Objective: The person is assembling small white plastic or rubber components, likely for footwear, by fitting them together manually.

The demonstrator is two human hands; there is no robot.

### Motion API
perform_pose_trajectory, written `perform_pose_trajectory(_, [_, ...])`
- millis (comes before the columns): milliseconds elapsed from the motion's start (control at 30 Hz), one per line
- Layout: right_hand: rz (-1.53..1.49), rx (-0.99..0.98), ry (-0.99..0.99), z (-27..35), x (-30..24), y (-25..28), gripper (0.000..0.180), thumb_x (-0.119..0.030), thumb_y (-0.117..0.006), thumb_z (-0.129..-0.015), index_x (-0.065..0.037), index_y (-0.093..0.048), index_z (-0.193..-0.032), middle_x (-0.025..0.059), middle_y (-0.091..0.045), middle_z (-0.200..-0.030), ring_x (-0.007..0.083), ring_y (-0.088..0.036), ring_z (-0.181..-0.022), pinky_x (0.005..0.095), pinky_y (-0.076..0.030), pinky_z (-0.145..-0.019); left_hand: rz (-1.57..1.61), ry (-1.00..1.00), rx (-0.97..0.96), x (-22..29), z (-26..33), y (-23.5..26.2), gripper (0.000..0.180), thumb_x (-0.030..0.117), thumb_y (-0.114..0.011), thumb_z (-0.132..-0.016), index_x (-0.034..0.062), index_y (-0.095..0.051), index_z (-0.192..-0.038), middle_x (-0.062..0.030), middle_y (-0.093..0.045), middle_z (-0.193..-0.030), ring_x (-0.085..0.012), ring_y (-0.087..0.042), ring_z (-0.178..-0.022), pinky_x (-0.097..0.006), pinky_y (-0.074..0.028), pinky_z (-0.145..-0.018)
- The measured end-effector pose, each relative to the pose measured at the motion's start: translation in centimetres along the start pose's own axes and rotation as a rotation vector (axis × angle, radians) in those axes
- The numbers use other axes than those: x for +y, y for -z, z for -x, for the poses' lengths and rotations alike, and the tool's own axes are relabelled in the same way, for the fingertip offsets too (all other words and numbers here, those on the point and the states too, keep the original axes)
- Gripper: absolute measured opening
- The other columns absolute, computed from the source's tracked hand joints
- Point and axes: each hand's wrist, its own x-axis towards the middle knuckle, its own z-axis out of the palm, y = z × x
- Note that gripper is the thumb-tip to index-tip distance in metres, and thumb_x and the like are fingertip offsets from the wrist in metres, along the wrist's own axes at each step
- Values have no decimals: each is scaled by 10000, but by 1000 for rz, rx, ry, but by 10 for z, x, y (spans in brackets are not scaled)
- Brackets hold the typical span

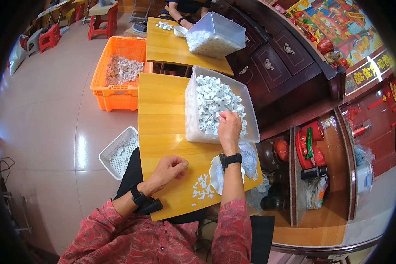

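Note:
My right hand (229,130) reaches into a translucent plastic bin (190,115) heaped with small round white plastic parts (213,94). Its thumb and fingertips are pinched on one of these white parts at the surface of the heap. Over the wooden table (160,123), my left hand (166,174) is closed, thumb against curled fingers; what it holds, if anything, is too small to make out. Small white plastic pegs (202,188) lie scattered to its right. Beside them a white wavy-edged dish (214,174) is partly hidden by my right forearm.
A bag of pale pieces (249,159) lies at the table's right edge. On the floor left stand an orange crate (112,94) and a white basket (108,152), both holding parts. Beyond, another person's hand (185,23) is near a second bin (226,37). Dark drawers (268,66) flank the right.

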Motion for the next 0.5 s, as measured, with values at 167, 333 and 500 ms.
perform_pose_trajectory(167, [-120,102,18,16,5,11,96,19,-644,-804,-1,-660,-896,160,-640,-880,346,-619,-843,421,-485,-760,94,18,-6,-14,7,1,256,205,-615,-955,-16,-621,-1083,-87,-655,-956,-157,-664,-793,-285,-565,-718])
perform_pose_trajectory(333, [-250,191,41,49,-29,32,80,17,-617,-831,7,-653,-902,162,-644,-887,337,-631,-831,395,-498,-735,144,11,-1,-14,14,4,256,193,-596,-971,-18,-614,-1116,-99,-656,-975,-157,-664,-796,-283,-568,-729])
perform_pose_trajectory(500, [-253,185,150,115,-67,35,134,31,-613,-833,-7,-656,-954,150,-629,-910,328,-625,-830,400,-508,-731,396,-147,-18,-1,19,-8,358,217,-562,-995,-8,-559,-1273,-103,-653,-1083,-162,-656,-917,-300,-557,-818])
